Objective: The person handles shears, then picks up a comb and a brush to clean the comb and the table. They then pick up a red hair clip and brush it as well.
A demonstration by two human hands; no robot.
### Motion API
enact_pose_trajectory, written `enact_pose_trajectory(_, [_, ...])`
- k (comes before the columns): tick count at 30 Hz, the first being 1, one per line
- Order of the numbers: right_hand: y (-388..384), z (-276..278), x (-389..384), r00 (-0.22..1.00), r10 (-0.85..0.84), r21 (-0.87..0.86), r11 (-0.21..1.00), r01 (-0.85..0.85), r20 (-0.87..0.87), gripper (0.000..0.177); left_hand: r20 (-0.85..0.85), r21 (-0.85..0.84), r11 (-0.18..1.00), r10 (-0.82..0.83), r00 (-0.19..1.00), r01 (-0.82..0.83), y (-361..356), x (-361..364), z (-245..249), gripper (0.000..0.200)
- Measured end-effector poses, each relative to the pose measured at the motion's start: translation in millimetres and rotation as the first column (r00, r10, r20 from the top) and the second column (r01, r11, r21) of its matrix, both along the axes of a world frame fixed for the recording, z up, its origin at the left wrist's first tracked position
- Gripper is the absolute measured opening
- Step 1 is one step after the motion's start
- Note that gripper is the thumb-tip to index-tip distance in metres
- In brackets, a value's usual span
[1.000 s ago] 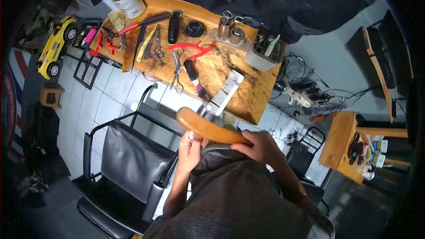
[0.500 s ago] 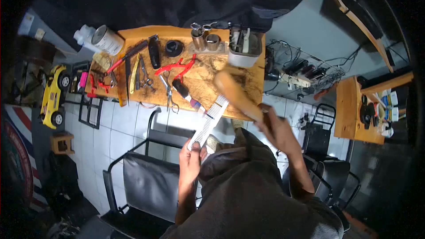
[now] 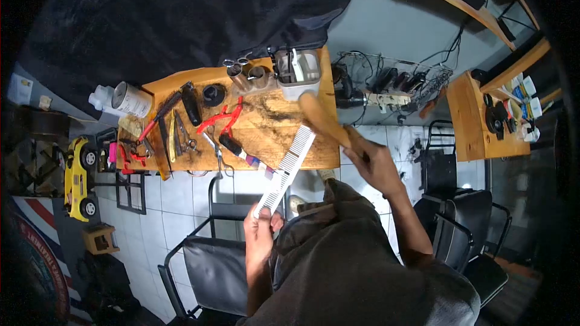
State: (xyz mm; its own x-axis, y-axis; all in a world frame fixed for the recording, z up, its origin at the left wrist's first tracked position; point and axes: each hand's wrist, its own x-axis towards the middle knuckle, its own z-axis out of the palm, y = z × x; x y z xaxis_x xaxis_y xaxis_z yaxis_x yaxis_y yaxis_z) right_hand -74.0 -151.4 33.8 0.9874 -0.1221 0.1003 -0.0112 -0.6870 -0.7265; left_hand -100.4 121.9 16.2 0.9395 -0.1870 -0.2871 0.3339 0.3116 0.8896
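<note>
My left hand (image 3: 260, 238) is closed around one end of a long white comb (image 3: 289, 166), which slants up and right over the table's front edge. In my right hand (image 3: 373, 163) is the handle of a wooden brush (image 3: 323, 121). The brush's head overlaps the comb's far end in this view, and its bristle side faces down, mostly hidden. Just left of the comb, a small dark-bristled brush (image 3: 241, 151) lies on the wooden table (image 3: 272, 124).
Scissors (image 3: 219, 154), red-handled clips (image 3: 226, 121), a black clipper (image 3: 191, 104) and a yellow razor (image 3: 173, 139) lie on the table among hair clippings. Metal cups (image 3: 238, 77) and a grey bin (image 3: 299, 87) stand at the back. Black chairs (image 3: 214, 265) flank me; a wire rack (image 3: 393, 75) holds clippers.
The view has shifted, so the table sits further left and lower. Both hands keep their hold; the brush has moved slightly relative to the comb, still by its far end.
</note>
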Motion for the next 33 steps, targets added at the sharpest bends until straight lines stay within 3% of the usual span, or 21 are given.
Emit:
enact_pose_trajectory(4, [2.3, 8.7, -9.2, 0.999, -0.048, 0.153, 0.987, 0.047, 0.002, 0.043, -0.001, 0.051, 0.998, 0.021, 1.0, -0.021, -0.7, 2.1, -0.8, 0.022])
enact_pose_trajectory(8, [32.4, 11.5, -23.5, 0.932, 0.348, 0.444, 0.854, -0.271, -0.1, 0.047, -0.014, 0.031, 0.999, 0.022, 1.0, -0.022, -7.0, 1.4, 1.2, 0.022])
enact_pose_trajectory(10, [43.2, 15.6, -22.7, 0.876, 0.436, 0.389, 0.858, -0.335, -0.206, 0.047, -0.021, 0.015, 1.0, 0.023, 0.999, -0.023, -12.9, 0.5, 6.3, 0.021])
enact_pose_trajectory(11, [44.6, 1.7, -23.3, 0.92, 0.392, 0.33, 0.871, -0.364, -0.02, 0.045, -0.016, -0.029, 0.999, 0.018, 1.0, -0.019, -11.5, -0.9, 4.5, 0.02])
enact_pose_trajectory(14, [20.2, -18.4, -16.6, 0.971, 0.238, 0.392, 0.897, -0.205, -0.037, 0.044, -0.017, -0.096, 0.995, 0.019, 1.0, -0.02, -5.1, -3.7, 0.0, 0.019])
enact_pose_trajectory(15, [13.3, -25.1, -13.2, 0.995, 0.096, 0.327, 0.94, -0.1, 0.031, 0.043, -0.036, -0.076, 0.997, 0.028, 0.999, -0.03, -4.7, -4.6, 1.7, 0.019])
enact_pose_trajectory(16, [3.4, -16.9, -11.8, 0.996, 0.007, 0.244, 0.97, 0.014, -0.085, 0.043, -0.054, -0.058, 0.998, 0.037, 0.998, -0.04, -4.8, -6.4, 2.1, 0.019])
enact_pose_trajectory(18, [-13.4, -14.9, -9.6, 0.986, -0.128, 0.078, 0.988, 0.137, -0.104, 0.045, -0.059, -0.055, 0.998, 0.035, 0.998, -0.039, -5.1, -6.9, -1.1, 0.019])
enact_pose_trajectory(21, [-15.5, -2.1, -13.2, 0.951, -0.245, 0.106, 0.958, 0.267, -0.19, 0.045, -0.032, -0.034, 0.999, 0.018, 0.999, -0.019, -1.8, -8.1, -9.7, 0.02])
enact_pose_trajectory(24, [5.2, -6.3, -21.8, 0.997, -0.043, 0.37, 0.929, 0.015, 0.068, 0.044, -0.035, 0.002, 1.0, 0.01, 0.999, -0.01, -3.6, -8.8, -13.2, 0.021])
enact_pose_trajectory(25, [12.7, 7.5, -27.9, 0.994, 0.1, 0.387, 0.919, -0.074, -0.048, 0.041, -0.047, 0.017, 1.0, 0.011, 0.999, -0.01, -4.6, -9.7, -13.4, 0.022])
enact_pose_trajectory(26, [20.1, 5.7, -30.6, 0.963, 0.268, 0.426, 0.868, -0.253, 0.026, 0.041, -0.048, 0.008, 1.0, 0.01, 0.999, -0.01, -6.3, -10.4, -11.7, 0.022])
enact_pose_trajectory(28, [37.4, 27.7, -33.9, 0.911, 0.406, 0.42, 0.841, -0.341, -0.076, 0.041, -0.048, -0.01, 1.0, 0.01, 0.999, -0.01, -8.6, -11.1, -6.6, 0.023])
enact_pose_trajectory(31, [35.8, 5.2, -31.4, 0.922, 0.382, 0.459, 0.832, -0.312, -0.065, 0.042, 0.02, -0.046, 0.999, -0.025, 0.999, 0.026, 0.2, -16.0, -5.9, 0.024])
enact_pose_trajectory(32, [23.0, 1.3, -27.7, 0.908, 0.387, 0.392, 0.869, -0.301, -0.16, 0.041, 0.038, -0.041, 0.998, -0.037, 0.999, 0.038, 4.1, -17.8, -6.3, 0.024])
enact_pose_trajectory(33, [14.8, -3.9, -22.7, 0.949, 0.295, 0.332, 0.911, -0.245, -0.109, 0.042, 0.055, -0.037, 0.998, -0.048, 0.997, 0.05, 8.3, -20.0, -6.7, 0.024])
